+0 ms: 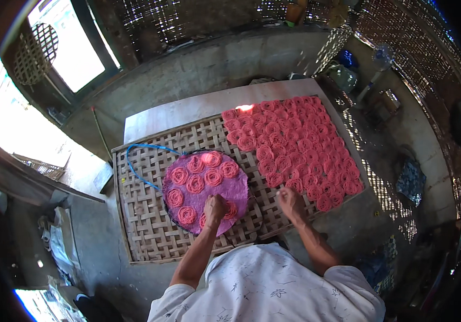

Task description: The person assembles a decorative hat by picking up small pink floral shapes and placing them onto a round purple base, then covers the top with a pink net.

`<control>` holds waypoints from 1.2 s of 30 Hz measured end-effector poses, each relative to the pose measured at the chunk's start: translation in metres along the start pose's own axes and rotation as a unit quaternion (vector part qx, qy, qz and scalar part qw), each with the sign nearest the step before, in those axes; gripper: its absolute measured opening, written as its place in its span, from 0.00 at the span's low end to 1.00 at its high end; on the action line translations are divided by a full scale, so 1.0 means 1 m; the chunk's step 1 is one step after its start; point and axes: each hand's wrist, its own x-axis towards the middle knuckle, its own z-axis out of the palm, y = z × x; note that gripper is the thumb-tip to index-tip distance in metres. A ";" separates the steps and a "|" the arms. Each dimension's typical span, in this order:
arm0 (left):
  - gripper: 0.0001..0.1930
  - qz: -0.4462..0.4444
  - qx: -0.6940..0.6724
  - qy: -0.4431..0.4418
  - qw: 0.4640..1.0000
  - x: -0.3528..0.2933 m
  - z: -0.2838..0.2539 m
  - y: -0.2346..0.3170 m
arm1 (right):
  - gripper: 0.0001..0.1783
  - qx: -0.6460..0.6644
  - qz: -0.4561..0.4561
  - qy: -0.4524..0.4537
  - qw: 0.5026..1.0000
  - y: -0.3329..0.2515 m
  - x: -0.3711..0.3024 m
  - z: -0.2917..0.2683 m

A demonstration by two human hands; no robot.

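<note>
A round purple cloth pad (198,195) with a dark rim lies on a woven bamboo tray (144,236). Spaced over the pad are several pink coiled rosettes (195,184) that look like raw strand crackers. My left hand (216,208) is closed low on the pad, beside rosettes near its lower edge; what its fingers grip is hidden underneath. Just right of the pad hovers my right hand (290,205), its fingers loosely curved and slightly apart, with nothing visible in them. It is next to the lower-left edge of a dense patch of pink rosettes (300,145) covering the tray's right part.
A blue cord (143,146) loops from the pad's left side across the tray. Beneath the tray is a pale board (171,115). A low concrete wall (198,70) runs behind, with a bright doorway at left. A fan (382,56) and a blue bundle (411,182) stand to the right.
</note>
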 end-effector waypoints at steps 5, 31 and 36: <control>0.10 -0.062 -0.034 0.031 0.997 -0.002 0.002 0.006 | 0.15 0.043 -0.175 -0.101 0.978 -0.054 -0.020 0.050; 0.15 0.032 -0.480 -0.200 0.853 -0.085 -0.061 0.055 | 0.18 0.107 -0.241 -0.411 0.873 -0.047 -0.020 0.011; 0.21 -0.018 -0.392 -0.068 0.917 -0.070 -0.055 0.024 | 0.18 0.281 0.008 -0.263 0.923 0.013 0.004 0.001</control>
